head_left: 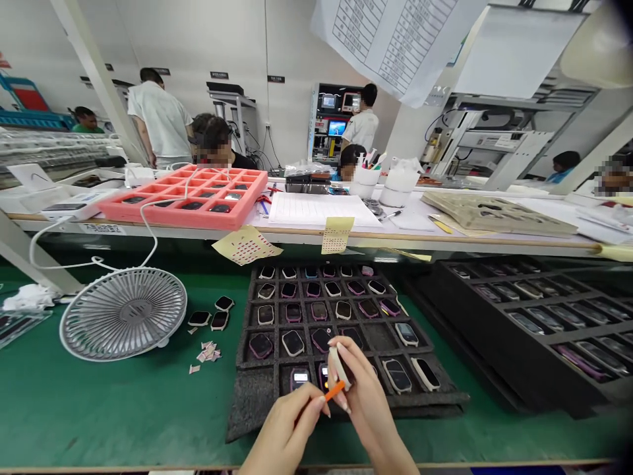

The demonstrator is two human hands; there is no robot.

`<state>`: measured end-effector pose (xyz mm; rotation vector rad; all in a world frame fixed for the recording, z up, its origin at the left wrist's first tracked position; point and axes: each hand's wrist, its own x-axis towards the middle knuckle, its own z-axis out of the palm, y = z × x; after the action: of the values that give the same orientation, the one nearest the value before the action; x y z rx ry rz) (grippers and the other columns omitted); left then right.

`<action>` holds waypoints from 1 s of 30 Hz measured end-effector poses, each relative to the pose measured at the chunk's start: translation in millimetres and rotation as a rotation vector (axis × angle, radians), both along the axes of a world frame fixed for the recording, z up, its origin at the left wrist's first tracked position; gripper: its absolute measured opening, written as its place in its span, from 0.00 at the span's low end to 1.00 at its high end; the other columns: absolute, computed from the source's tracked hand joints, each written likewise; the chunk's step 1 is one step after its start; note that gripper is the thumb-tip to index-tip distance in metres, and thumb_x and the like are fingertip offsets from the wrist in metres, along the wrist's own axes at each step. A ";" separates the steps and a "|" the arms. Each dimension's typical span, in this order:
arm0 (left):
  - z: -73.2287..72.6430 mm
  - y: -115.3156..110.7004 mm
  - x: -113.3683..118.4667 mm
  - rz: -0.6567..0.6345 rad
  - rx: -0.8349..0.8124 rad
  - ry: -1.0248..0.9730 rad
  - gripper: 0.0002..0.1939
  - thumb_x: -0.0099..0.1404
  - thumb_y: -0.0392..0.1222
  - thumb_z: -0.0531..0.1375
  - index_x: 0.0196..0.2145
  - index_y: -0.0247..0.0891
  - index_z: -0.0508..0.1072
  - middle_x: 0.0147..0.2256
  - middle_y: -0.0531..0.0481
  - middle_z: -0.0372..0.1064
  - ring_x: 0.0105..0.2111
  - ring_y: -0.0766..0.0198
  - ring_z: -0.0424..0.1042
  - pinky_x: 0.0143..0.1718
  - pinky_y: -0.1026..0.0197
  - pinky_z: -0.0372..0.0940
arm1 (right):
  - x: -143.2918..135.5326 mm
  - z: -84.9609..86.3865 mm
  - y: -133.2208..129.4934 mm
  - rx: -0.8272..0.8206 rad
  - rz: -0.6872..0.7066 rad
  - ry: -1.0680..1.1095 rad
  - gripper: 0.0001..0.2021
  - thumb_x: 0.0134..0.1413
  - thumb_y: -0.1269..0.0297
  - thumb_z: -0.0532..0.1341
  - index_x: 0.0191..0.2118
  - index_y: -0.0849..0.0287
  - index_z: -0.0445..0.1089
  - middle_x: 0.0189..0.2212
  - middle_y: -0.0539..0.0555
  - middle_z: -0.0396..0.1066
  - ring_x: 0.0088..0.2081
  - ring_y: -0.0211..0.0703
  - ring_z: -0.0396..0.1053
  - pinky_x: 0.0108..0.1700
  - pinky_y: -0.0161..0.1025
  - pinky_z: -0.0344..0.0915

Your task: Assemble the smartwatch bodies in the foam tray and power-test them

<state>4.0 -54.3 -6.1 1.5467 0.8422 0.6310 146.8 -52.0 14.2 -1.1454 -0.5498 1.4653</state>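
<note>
Pinching orange stick (335, 390), left hand (289, 422) angles toward watch (339, 366).

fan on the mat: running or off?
Off, it seems. The fan lies face up on the green mat, its grille and hub sharp; the blades beneath cannot be made out.

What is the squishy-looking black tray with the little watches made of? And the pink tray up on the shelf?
The black tray looks like soft foam: matte, dull, with a fuzzy, slightly ragged front edge. The pink tray may be foam or plastic; it is smooth, evenly coloured, with thick straight walls. Neither can be told for sure by looks.
</note>
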 end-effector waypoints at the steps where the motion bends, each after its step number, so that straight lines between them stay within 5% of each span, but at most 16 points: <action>1: -1.7 1.1 0.0 0.021 -0.026 -0.014 0.23 0.70 0.55 0.43 0.31 0.35 0.67 0.22 0.53 0.57 0.23 0.68 0.56 0.25 0.67 0.50 | -2.9 0.8 2.9 0.009 0.018 0.026 0.18 0.52 0.50 0.62 0.39 0.58 0.62 0.18 0.44 0.58 0.12 0.27 0.49 0.13 0.27 0.43; 18: -12.8 4.7 -3.2 0.106 -0.125 -0.175 0.24 0.69 0.55 0.47 0.32 0.33 0.70 0.17 0.58 0.46 0.17 0.72 0.47 0.21 0.66 0.44 | -15.9 -0.2 8.4 0.097 0.011 0.056 0.15 0.55 0.53 0.61 0.34 0.57 0.57 0.14 0.40 0.52 0.11 0.26 0.47 0.16 0.27 0.54; 25: -10.0 9.5 -5.9 0.106 -0.137 -0.152 0.27 0.67 0.60 0.47 0.30 0.32 0.70 0.17 0.57 0.47 0.18 0.72 0.47 0.21 0.66 0.43 | -15.5 -2.6 5.8 0.133 -0.004 -0.111 0.16 0.55 0.50 0.61 0.34 0.58 0.57 0.15 0.40 0.51 0.13 0.26 0.48 0.15 0.26 0.47; 30: -6.8 13.4 -7.7 0.044 -0.199 -0.188 0.28 0.65 0.63 0.49 0.28 0.32 0.69 0.14 0.58 0.47 0.14 0.73 0.45 0.18 0.67 0.42 | -19.3 -6.2 8.5 0.104 0.118 0.206 0.17 0.55 0.51 0.62 0.32 0.58 0.57 0.15 0.40 0.51 0.11 0.23 0.40 0.14 0.26 0.40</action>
<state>-3.7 -40.9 -12.9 1.2718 0.7735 0.6917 127.5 -43.4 8.0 -0.8815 -0.5503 1.6149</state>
